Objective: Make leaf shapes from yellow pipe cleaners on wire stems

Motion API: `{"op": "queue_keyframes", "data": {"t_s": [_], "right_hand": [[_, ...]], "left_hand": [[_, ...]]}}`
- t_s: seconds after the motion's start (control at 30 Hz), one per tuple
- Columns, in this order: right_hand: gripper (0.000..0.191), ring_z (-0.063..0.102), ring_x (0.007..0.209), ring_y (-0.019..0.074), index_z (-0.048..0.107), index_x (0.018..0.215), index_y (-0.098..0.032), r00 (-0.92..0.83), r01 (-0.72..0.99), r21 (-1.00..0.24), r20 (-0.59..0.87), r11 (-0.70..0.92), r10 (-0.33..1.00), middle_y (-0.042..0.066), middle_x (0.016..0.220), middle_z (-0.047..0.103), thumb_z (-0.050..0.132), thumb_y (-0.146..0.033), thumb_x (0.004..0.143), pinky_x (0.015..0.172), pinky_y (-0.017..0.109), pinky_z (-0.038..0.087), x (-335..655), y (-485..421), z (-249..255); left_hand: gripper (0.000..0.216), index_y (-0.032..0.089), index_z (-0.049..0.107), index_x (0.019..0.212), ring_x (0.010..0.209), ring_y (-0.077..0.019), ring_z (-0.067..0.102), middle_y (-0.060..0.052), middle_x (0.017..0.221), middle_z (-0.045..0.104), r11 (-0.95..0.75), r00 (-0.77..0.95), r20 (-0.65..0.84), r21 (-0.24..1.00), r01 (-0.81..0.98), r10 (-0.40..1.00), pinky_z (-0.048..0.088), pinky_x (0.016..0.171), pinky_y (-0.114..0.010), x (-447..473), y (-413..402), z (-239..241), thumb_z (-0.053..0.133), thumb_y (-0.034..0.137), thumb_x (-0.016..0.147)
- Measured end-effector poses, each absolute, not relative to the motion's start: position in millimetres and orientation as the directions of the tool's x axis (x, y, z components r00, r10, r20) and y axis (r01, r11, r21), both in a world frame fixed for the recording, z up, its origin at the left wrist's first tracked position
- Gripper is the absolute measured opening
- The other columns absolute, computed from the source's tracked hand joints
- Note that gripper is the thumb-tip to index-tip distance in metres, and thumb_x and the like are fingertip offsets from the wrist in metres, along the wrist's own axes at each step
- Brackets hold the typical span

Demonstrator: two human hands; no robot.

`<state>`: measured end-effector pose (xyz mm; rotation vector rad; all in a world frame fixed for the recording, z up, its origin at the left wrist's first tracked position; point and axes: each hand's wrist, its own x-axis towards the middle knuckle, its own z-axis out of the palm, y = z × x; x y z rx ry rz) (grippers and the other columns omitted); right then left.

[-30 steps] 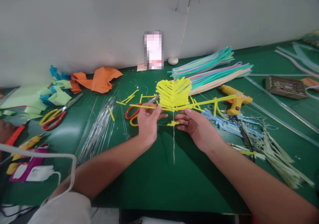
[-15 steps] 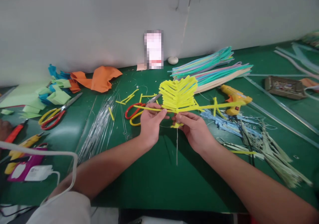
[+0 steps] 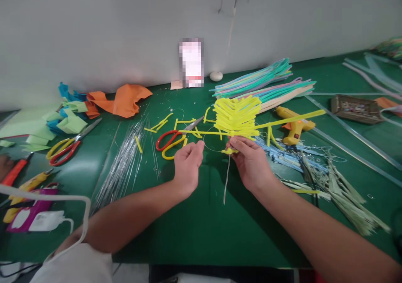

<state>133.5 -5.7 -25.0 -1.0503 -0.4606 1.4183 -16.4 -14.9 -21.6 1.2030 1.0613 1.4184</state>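
Observation:
My right hand (image 3: pixel 249 161) pinches the base of a yellow pipe-cleaner leaf (image 3: pixel 237 115) on a thin wire stem (image 3: pixel 226 180); the leaf stands above the green table (image 3: pixel 194 228). A long yellow pipe cleaner (image 3: pixel 292 119) sticks out to the right from the leaf. My left hand (image 3: pixel 186 165) hovers just left of the leaf, fingers loosely curled and pinched on a thin wire loop I can barely make out. Red and yellow scissors (image 3: pixel 171 140) lie beyond my left hand.
A yellow glue gun (image 3: pixel 293 125) and pastel pipe-cleaner bundles (image 3: pixel 266 84) lie at the back right. Silver wires (image 3: pixel 125 161), a second pair of scissors (image 3: pixel 70 142) and paper scraps (image 3: pixel 94 102) sit left. Dried green strands (image 3: pixel 339 190) lie right. A white cable (image 3: pixel 56 199) crosses near left.
My left hand let go of the yellow strand and drew back toward me. My right hand shifted the leaf to the right, and the long yellow strand swung up at its right end.

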Motion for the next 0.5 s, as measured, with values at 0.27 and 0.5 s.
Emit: {"op": "queue_keyframes", "data": {"t_s": [0.27, 0.5], "right_hand": [[0.017, 0.06, 0.067, 0.0129, 0.076, 0.07, -0.019, 0.132, -0.505, -0.843, -0.284, -0.182, 0.95, 0.001, 0.068, 0.07, 0.086, -0.026, 0.059, 0.069, 0.028, 0.045, 128.7, -8.2, -27.4], [0.019, 0.061, 0.068, 0.0141, 0.078, 0.073, -0.021, 0.102, -0.472, -0.861, -0.267, -0.189, 0.958, 0.001, 0.069, 0.072, 0.087, -0.028, 0.058, 0.074, 0.031, 0.046, 127.2, -7.9, -30.0]], "left_hand": [[0.016, 0.019, 0.067, 0.1, 0.084, -0.0185, 0.062, -0.003, 0.091, 0.073, -0.784, 0.45, 0.719, 0.212, 0.584, 0.53, 0.046, 0.078, -0.034, -26.1, 8.9, 4.6, 0.065, 0.019, 0.084], [0.012, 0.023, 0.071, 0.096, 0.085, -0.0175, 0.061, 0.001, 0.09, 0.075, -0.735, 0.471, 0.716, 0.085, 0.673, 0.514, 0.042, 0.082, -0.036, -27.6, 18.0, 1.3, 0.064, 0.023, 0.087]]}}
